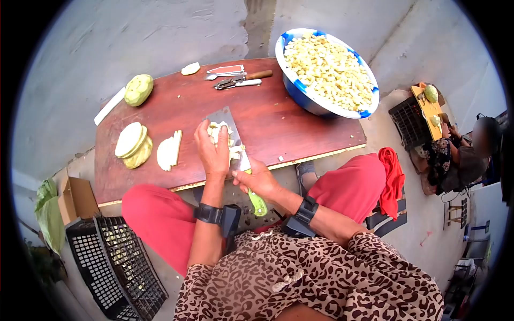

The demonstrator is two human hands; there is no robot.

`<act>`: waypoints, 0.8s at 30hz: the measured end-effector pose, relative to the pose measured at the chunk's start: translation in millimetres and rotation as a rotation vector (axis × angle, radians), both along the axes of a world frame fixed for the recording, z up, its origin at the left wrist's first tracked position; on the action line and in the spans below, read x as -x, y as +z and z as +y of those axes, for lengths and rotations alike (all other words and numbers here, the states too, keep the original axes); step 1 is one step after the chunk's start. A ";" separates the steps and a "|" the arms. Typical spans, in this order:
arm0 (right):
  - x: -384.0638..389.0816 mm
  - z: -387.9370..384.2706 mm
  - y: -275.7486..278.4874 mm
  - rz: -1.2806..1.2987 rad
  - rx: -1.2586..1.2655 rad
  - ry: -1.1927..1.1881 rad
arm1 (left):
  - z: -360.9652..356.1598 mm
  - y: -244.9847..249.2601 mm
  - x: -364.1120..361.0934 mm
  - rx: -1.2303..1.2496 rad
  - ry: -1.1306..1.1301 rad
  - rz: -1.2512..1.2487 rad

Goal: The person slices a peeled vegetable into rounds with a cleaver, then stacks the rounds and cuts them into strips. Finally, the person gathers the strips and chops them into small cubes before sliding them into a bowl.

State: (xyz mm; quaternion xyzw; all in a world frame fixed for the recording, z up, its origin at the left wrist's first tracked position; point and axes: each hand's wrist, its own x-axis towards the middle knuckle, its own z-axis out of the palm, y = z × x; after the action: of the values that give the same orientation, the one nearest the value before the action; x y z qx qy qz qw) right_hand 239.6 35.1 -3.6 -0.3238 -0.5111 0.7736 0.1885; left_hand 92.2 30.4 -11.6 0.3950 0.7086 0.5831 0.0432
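A wide knife with a green handle lies flat over the red-brown table. My right hand is closed round it where blade and handle meet. Pale chopped pieces rest on the blade, and my left hand cups over them, its fingers bent against the pieces. To the left are thin pale slices and a stack of round slices. A peeled pale-green fruit sits at the back left.
A blue and white basin full of diced pieces stands at the back right. Metal tools lie at the table's back edge. Black crates stand at lower left. Another person sits at far right by a small table.
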 end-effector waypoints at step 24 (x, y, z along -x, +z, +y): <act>-9.2 7.4 16.2 0.035 0.142 0.059 | -17.6 26.9 7.9 -0.453 -0.163 -0.883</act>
State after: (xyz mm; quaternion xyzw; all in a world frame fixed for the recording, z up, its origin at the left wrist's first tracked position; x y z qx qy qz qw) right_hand 248.8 42.5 12.6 -0.3075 -0.4607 0.8188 0.1511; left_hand 84.3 12.9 15.3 0.1642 0.4450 0.8285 0.2975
